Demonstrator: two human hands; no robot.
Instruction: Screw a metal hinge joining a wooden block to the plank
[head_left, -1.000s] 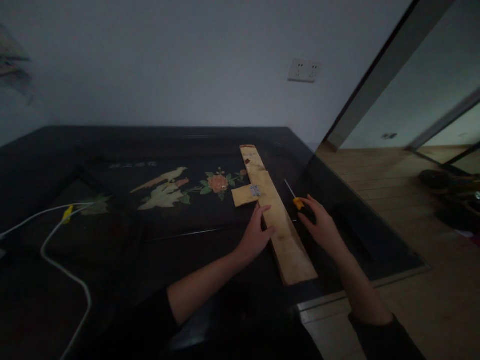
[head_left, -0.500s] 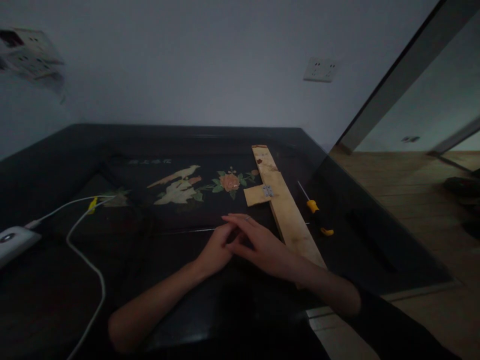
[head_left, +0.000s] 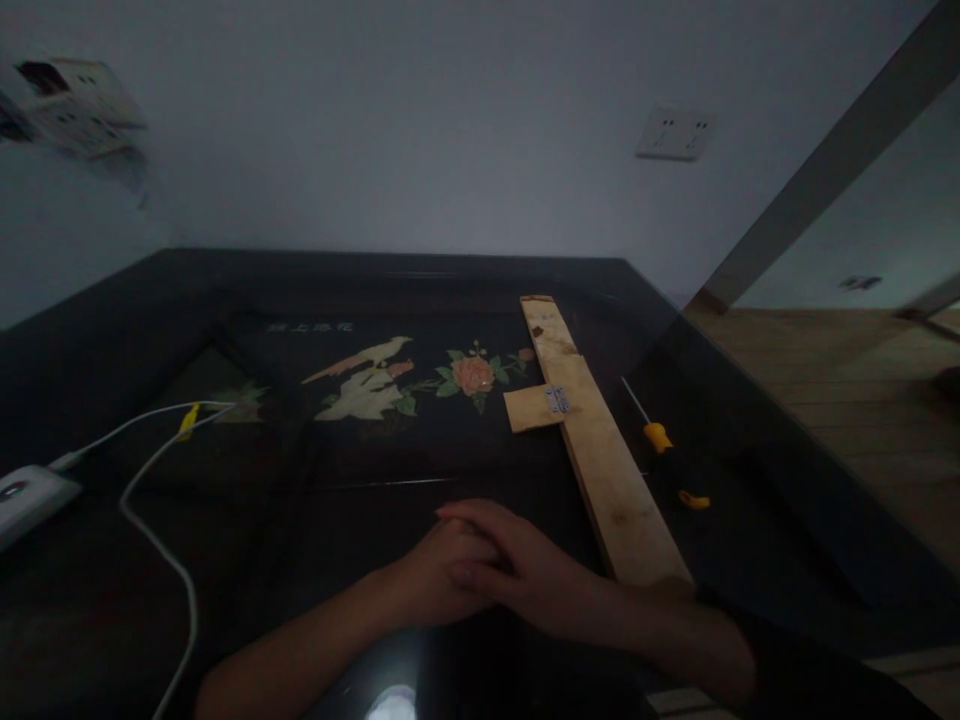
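Note:
My left hand point(head_left: 444, 578) and my right hand point(head_left: 529, 570) are folded together low over the dark tabletop. The right lies across the top of the left with its fingers closed over it, and covers most of the left fingers, which look curled. No object shows in either hand. Right of them lies a long wooden board point(head_left: 619, 490), partly hidden by my right forearm at its near end. A small metal hinge point(head_left: 557, 399) joins it to a short wooden piece point(head_left: 529, 409) on its left side. Beyond the board lies a screwdriver point(head_left: 658, 438) with a yellow and black handle.
The glossy black table point(head_left: 345, 550) has an inlaid bird and flower picture point(head_left: 472, 376). At the left, a white cable point(head_left: 180, 570) with a yellow tag point(head_left: 189, 420) runs near a white device point(head_left: 34, 500). A wall point(head_left: 405, 130) with a socket point(head_left: 675, 134) rises behind.
My hands have drawn back toward me and closed more tightly together; the gap between them is gone. The view has shifted slightly; the board, hinge and screwdriver lie as before.

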